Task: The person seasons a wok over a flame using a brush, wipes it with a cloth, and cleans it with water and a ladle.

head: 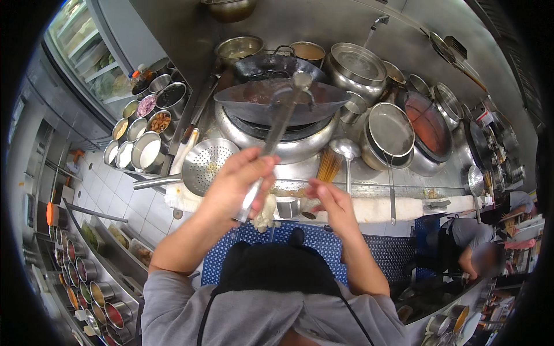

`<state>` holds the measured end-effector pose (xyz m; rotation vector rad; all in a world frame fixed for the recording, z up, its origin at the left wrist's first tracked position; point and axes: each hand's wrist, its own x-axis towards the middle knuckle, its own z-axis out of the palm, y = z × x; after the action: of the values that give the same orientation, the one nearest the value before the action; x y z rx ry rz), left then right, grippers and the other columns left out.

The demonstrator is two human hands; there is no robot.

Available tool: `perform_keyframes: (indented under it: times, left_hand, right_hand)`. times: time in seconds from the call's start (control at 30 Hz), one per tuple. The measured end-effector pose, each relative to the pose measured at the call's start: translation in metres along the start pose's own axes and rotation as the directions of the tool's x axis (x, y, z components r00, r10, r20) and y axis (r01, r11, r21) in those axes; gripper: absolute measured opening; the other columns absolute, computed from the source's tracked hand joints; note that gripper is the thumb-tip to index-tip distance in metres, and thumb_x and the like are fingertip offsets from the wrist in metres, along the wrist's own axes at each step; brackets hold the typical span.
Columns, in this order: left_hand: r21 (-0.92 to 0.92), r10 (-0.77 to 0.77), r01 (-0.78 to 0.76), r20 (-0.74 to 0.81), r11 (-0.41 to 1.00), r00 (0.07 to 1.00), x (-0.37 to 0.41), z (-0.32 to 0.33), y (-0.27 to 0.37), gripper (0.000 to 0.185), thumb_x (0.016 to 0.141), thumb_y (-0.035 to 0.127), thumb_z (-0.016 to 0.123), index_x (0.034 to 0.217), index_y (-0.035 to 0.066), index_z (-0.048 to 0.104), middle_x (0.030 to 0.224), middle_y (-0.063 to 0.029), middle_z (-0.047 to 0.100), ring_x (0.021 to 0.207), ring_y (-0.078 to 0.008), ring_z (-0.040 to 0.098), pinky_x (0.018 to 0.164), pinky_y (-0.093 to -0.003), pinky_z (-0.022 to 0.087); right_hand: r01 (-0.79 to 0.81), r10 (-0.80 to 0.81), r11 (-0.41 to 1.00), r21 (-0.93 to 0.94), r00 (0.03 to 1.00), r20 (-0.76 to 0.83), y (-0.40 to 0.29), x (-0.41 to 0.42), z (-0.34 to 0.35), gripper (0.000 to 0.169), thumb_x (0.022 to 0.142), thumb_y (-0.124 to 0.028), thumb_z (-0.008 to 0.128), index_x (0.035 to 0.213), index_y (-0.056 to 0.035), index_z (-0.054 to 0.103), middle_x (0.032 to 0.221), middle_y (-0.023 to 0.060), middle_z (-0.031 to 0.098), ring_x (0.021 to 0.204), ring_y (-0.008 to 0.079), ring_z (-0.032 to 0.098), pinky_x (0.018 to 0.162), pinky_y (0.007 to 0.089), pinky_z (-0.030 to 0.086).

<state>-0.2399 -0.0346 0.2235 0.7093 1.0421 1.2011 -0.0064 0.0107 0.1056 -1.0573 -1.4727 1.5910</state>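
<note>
My left hand grips the handle of a long metal cooking utensil. Its far end, blurred by motion, reaches over a dark wok sitting on a steel stove ring. My right hand hovers at the stove's front edge with its fingers apart. Beside those fingers is a bamboo wok brush; whether they touch it is unclear. A steel ladle stands just beyond. Left of my left hand rests a perforated strainer, its handle pointing left. A crumpled whitish cloth hangs below the left hand.
A second wok stands behind the first. Right lie a mesh strainer on a pot and a reddish wok. Water runs from a tap. Seasoning tins stand left. Another person bends at far right.
</note>
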Motion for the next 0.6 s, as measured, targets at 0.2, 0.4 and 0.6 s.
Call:
perform_keyframes:
  times: [0.2, 0.4, 0.6]
  left_hand:
    - [-0.083, 0.052, -0.051, 0.013, 0.995, 0.999, 0.019, 0.038, -0.064, 0.023, 0.101, 0.024, 0.051, 0.110, 0.004, 0.053, 0.068, -0.0020, 0.053, 0.043, -0.0090, 0.047, 0.034, -0.0227, 0.037]
    - [0.111, 0.213, -0.220, 0.073, 0.969, 0.974, 0.045, 0.048, -0.123, 0.033, 0.100, 0.026, 0.052, 0.121, 0.002, 0.042, 0.071, -0.0028, 0.055, 0.048, -0.0116, 0.054, 0.039, -0.0245, 0.044]
    - [0.390, 0.153, -0.219, 0.194, 0.894, 0.969, 0.046, 0.044, -0.113, 0.038, 0.098, 0.034, 0.055, 0.110, -0.002, 0.052, 0.068, -0.0112, 0.061, 0.055, -0.0194, 0.062, 0.050, -0.0334, 0.048]
  right_hand:
    - [-0.216, 0.145, 0.807, 0.549, 0.975, 0.171, -0.064, 0.010, 0.048, 0.042, 0.099, -0.048, 0.050, 0.091, -0.0063, 0.056, 0.064, 0.0022, 0.054, 0.048, 0.0180, 0.056, 0.041, 0.0310, 0.048]
    - [-0.317, 0.302, 0.784, 0.534, 0.946, 0.118, -0.038, 0.016, 0.011, 0.033, 0.097, -0.040, 0.057, 0.098, -0.0079, 0.062, 0.070, 0.0006, 0.059, 0.054, 0.0147, 0.058, 0.044, 0.0306, 0.048]
    - [-0.251, 0.215, 0.853, 0.457, 0.968, 0.130, -0.035, 0.033, -0.006, 0.030, 0.094, -0.023, 0.062, 0.112, 0.0008, 0.061, 0.092, 0.0092, 0.066, 0.081, 0.0174, 0.066, 0.073, 0.0311, 0.056]
